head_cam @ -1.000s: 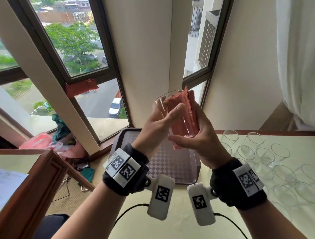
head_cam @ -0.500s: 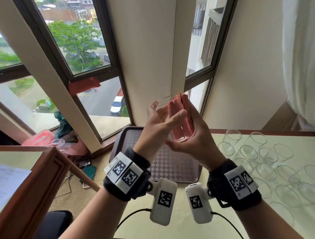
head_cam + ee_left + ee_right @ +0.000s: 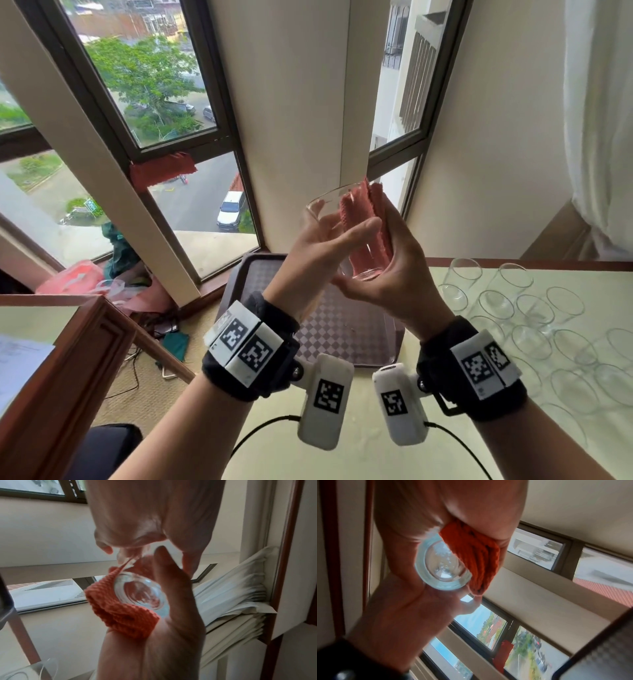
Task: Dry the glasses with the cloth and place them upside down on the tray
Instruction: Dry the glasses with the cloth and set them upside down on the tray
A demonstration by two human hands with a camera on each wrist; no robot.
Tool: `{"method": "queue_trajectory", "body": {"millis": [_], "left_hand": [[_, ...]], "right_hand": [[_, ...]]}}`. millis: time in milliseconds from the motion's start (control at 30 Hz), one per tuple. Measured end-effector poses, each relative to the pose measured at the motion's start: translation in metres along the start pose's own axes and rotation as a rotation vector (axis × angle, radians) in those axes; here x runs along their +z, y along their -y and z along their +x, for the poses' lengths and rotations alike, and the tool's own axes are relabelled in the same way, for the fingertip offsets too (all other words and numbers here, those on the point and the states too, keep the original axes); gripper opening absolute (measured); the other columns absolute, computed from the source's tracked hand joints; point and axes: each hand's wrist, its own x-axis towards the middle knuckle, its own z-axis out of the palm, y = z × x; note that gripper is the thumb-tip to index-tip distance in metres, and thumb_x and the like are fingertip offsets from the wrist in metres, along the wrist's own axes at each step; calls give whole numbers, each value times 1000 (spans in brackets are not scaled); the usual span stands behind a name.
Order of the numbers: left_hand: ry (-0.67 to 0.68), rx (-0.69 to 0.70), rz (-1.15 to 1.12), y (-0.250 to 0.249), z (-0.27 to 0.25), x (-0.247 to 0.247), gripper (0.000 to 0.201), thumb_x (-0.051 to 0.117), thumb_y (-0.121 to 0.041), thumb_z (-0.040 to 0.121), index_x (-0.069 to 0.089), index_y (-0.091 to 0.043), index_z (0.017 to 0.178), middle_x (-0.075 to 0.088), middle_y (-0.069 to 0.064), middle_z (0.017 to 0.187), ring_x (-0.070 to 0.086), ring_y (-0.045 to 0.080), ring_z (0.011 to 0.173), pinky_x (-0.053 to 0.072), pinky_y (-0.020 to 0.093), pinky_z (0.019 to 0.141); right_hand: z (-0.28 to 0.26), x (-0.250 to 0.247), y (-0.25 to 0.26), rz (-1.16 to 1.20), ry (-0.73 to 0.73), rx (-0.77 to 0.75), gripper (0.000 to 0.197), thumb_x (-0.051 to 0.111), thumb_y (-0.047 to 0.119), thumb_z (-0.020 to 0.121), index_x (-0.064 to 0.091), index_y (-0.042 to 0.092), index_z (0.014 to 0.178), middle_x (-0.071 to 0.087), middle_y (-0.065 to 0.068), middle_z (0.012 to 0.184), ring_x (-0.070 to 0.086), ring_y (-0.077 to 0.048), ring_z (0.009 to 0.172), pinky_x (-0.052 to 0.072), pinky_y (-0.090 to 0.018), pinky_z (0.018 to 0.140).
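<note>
I hold a clear glass (image 3: 325, 205) in the air above the tray (image 3: 346, 342), tilted with its mouth up and away from me. My left hand (image 3: 342, 228) grips its left side, thumb across the front. My right hand (image 3: 394, 253) presses a folded orange-red cloth (image 3: 371, 212) round the glass's right side. In the left wrist view the thick glass base (image 3: 139, 592) faces the camera with the cloth (image 3: 120, 614) beside it. The right wrist view shows the base (image 3: 441, 566) and the cloth (image 3: 474, 555) under my right palm.
Several upright clear glasses (image 3: 513, 308) stand on the pale table (image 3: 359, 445) at the right. The dark checkered tray lies at the table's far left corner by the window. A wooden cabinet (image 3: 68, 359) stands at left, a white curtain (image 3: 599, 120) at the far right.
Both hands keep hold of the glass and cloth. The glass has turned a little between them, and the cloth has shifted along its right side.
</note>
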Motion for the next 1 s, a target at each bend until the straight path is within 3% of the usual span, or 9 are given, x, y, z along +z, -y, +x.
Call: {"method": "queue_trajectory", "body": {"millis": [100, 200, 333, 467, 533, 667, 767, 867, 1000], "left_hand": [[-42, 27, -15, 2, 3, 2, 65, 69, -23, 85, 38, -8, 140, 72, -1, 106, 71, 14, 100, 58, 27, 83], [-31, 19, -7, 5, 2, 1, 67, 66, -36, 85, 44, -7, 141, 62, 17, 124, 61, 34, 118, 49, 53, 102], [-73, 23, 5, 6, 4, -6, 67, 66, -21, 82, 42, -3, 142, 64, 11, 129, 62, 23, 120, 50, 33, 96], [-121, 64, -3, 1, 5, -2, 92, 77, -21, 76, 26, 9, 146, 66, 16, 124, 64, 26, 116, 43, 44, 103], [-148, 72, 16, -2, 3, 3, 99, 85, -30, 75, 28, 8, 145, 67, 16, 120, 66, 27, 113, 49, 44, 103], [-65, 81, -31, 1, 4, -2, 38, 66, -21, 90, 54, -11, 125, 70, 3, 106, 68, 17, 100, 57, 34, 89], [-66, 48, 9, 1, 4, -4, 51, 58, -26, 91, 49, -2, 135, 65, 8, 116, 65, 18, 108, 54, 36, 97], [-84, 35, -55, 2, 5, -5, 59, 67, -19, 88, 43, 5, 136, 66, 10, 122, 68, 8, 101, 53, 23, 82], [-61, 46, -71, 4, 4, 1, 44, 77, -17, 78, 49, -20, 111, 67, 5, 113, 70, 6, 91, 53, 21, 74]], "right_hand": [[-2, -4, 6, 171, 53, 110, 92, 85, 0, 71, 35, 11, 149, 61, -6, 134, 60, -17, 125, 50, -42, 105], [-5, -9, 10, 278, 80, 160, 81, 79, -2, 72, 42, 11, 143, 66, -7, 128, 64, -21, 121, 53, -43, 101], [-4, -9, 11, 153, 9, 135, 91, 86, 5, 69, 39, 15, 147, 63, 1, 133, 61, -14, 124, 50, -39, 105], [-3, -3, 5, -26, -3, 6, 106, 91, 3, 66, 27, 21, 149, 51, 8, 141, 50, -2, 132, 42, -18, 106], [-3, -3, 7, 33, 26, 24, 103, 90, 4, 67, 29, 18, 150, 54, 2, 140, 53, -6, 131, 45, -24, 107], [-5, -5, 13, 256, 95, 153, 90, 82, 3, 71, 37, 14, 147, 63, -5, 131, 61, -18, 125, 52, -40, 102], [-6, -8, 12, 287, 85, 170, 83, 80, 2, 69, 43, 17, 142, 66, -3, 128, 63, -19, 121, 53, -36, 100], [-4, -5, 9, 104, 14, 116, 95, 86, 13, 65, 37, 28, 145, 60, 6, 135, 57, -10, 127, 49, -32, 106], [-2, -1, 8, -44, 4, 14, 104, 87, 21, 66, 26, 27, 150, 53, 0, 143, 53, -10, 132, 47, -32, 108]]}}
